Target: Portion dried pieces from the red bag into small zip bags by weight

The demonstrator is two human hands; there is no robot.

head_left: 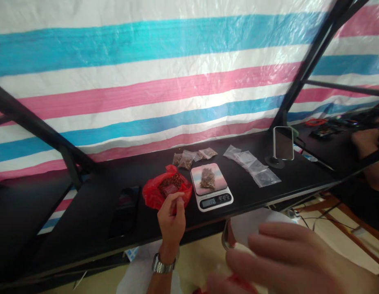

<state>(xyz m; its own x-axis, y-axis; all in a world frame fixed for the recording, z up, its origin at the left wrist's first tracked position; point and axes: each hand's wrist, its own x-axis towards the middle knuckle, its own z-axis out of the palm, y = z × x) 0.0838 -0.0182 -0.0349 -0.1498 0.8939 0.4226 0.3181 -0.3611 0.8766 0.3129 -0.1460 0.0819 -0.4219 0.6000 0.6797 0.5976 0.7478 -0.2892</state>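
Note:
My left hand, wearing a metal watch, is closed at the front edge of a red plastic bag. What its fingers pinch is hard to make out. Brown grains or dried bits fill the bag, with a small translucent piece lying among them. Right of the bag, a white digital scale carries a small clear bag of brownish contents; its display is lit. Large and blurred at the lower right, my right hand has its fingers stretched out, apart from the table, with nothing visible in it.
Several filled small bags lie behind the scale. Flat clear bags overlap to its right, near a phone on a stand. A dark flat object lies at left. Black frame bars flank the table; another person's arm shows far right.

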